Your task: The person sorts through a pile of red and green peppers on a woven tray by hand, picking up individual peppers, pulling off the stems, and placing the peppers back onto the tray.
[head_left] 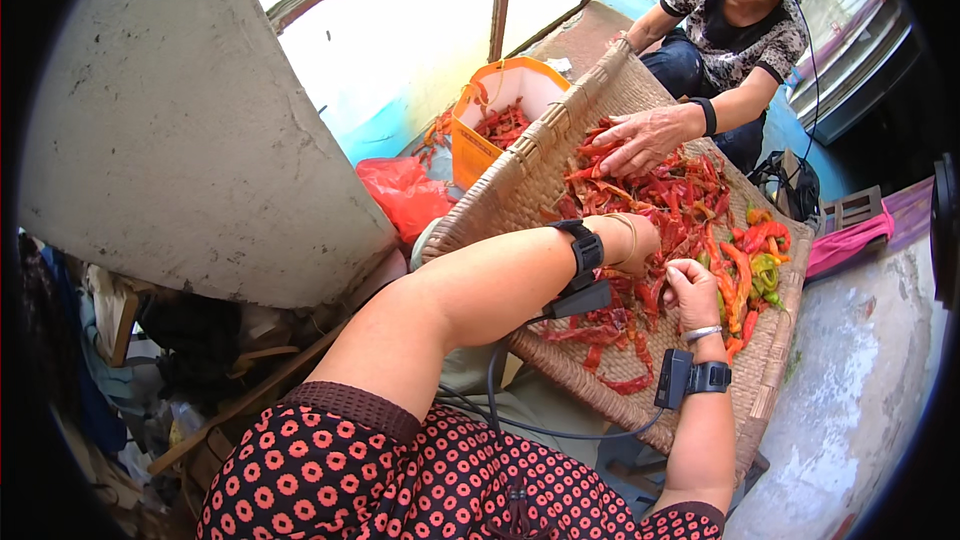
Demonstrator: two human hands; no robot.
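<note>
With the left hand (638, 243), rests low over the red peppers (690, 185) near the middle of the heap, with fingers mostly hidden; cannot tell whether spread or closed around a piece. With the right hand (692, 292), just beside the left one, holds a narrow, curled shape at the heap's near side, with thumb and forefinger drawn close together; cannot tell whether pinching anything.

To be found right under and around both hands: red peppers, wrinkled and dry-looking, heaped across a woven tray (497, 190). Toward the tray's right side, next to the red heap: orange peppers (738, 275) and yellow-green peppers (766, 275), plumper in look. Beyond the left rim: an orange box (472, 155) with boxed peppers (503, 123) inside, also red. On the far part of the heap: a co-worker's hand (645, 143), spread palm down.

Seems to be at the picking-over step, probably sorting by colour or dryness, with plenty left to go through. For the next move, calls for a light fingertip pinch on one piece, eased out of the tangle without crumbling, and kept clear of the co-worker's hand.
</note>
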